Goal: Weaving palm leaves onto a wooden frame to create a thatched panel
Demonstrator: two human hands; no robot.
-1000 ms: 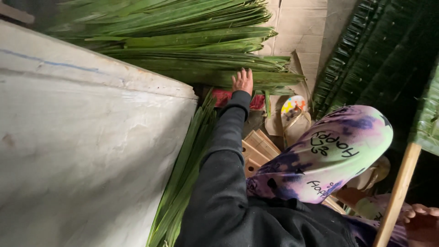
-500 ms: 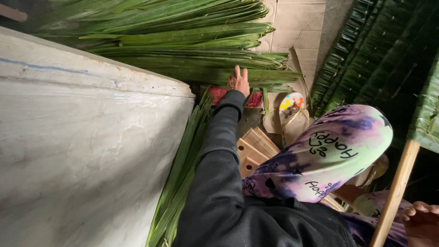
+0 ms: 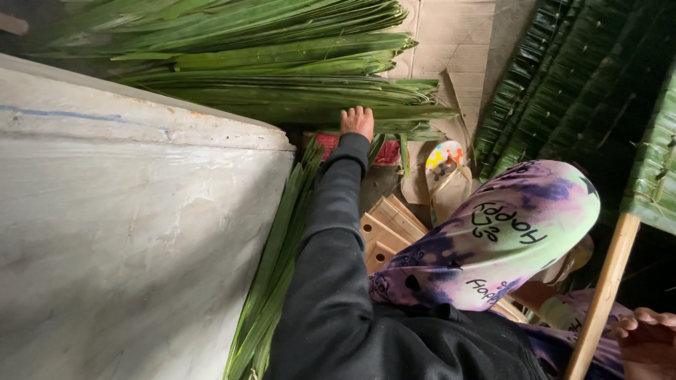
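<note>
Reaching into the stack of long green leaves [image 3: 282, 77] piled at the top of the view, beyond the grey slab [image 3: 127, 232].

The left hand [image 3: 357, 121] lies on the stack's lower edge, fingers narrow and flat against it, seemingly to feel out one leaf. The right hand [image 3: 648, 338] curls around a wooden pole [image 3: 605, 295], steadying it upright; a sandal [image 3: 447, 176] lies nearby.

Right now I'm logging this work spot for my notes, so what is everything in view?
palm leaves: big stack, green, top, lying flat
leaf strips: bundle, green, beside the wall
wall: one, grey-white, left
cardboard: sheet, tan, top centre
sandal: one, multicoloured, centre
wooden pieces: a few, tan, under the knee
woven leaf panels: several, dark green, right
wooden pole: one, tan, right
left hand: on the leaf stack
right hand: by the pole, bottom right
</note>
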